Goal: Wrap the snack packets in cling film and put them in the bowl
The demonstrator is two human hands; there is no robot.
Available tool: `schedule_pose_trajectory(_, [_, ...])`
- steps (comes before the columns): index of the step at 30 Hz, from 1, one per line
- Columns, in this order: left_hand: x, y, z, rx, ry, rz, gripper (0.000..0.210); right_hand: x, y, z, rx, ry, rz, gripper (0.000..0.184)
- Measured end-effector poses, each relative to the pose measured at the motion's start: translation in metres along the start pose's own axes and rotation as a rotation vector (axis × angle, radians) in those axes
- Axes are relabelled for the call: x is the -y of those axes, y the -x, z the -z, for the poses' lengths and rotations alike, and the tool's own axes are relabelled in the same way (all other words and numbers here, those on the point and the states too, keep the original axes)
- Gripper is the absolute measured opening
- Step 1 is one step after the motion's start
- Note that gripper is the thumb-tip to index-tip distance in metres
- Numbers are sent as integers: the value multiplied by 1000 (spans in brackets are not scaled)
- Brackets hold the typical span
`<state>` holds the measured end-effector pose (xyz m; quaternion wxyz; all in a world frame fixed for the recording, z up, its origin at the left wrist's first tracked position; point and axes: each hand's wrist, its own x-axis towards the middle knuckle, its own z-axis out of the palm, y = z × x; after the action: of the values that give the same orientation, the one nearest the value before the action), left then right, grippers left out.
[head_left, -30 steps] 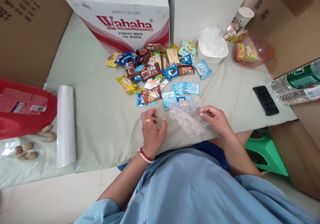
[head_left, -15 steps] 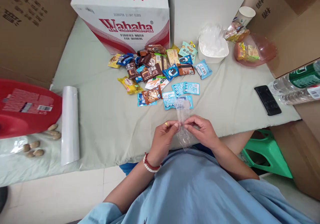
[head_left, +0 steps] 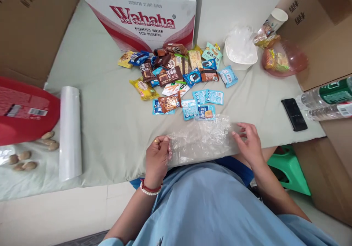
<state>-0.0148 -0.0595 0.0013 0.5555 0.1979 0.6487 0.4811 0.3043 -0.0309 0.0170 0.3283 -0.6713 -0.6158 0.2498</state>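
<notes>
Grey-green cloth-covered table [head_left: 110, 128], boxed in by cartons: a heap of snack packets [head_left: 178, 81] at the far centre, a film roll [head_left: 70, 132] at the left. Clear plastic sheet [head_left: 200, 141] lies stretched flat at the near edge; left hand [head_left: 156, 160] pinches its left edge, fingers closed, while right hand [head_left: 249, 143], fingers loosely spread, presses its right edge. Step judged: spreading the sheet; next calls for smoothing it flat.

The plastic sheet [head_left: 202, 140] is clear, thin and crinkled. Matt grey-green cloth [head_left: 110, 121] covers the desk. The snack packets [head_left: 176, 81] are glossy foil and plastic; the boxes [head_left: 148, 15] are printed, matt cardboard.
</notes>
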Motion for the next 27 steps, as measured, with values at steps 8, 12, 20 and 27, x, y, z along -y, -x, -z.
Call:
schedule_pose_trajectory(8, [3,0,7,30,-103,-86,32,46,0,-44,276,371,484,70])
schedule_pose_trajectory(12, [3,2,21,53,-82,-65,35,53,-17,-49,333,403,495,37])
schedule_pose_trajectory(20, [-4,2,60,384,-282,-63,39,123,-104,-11,811,-79,432,17])
schedule_pose_trajectory(27, [5,15,66,-231,-858,-657,55,149,-135,-82,1044,-168,135,9])
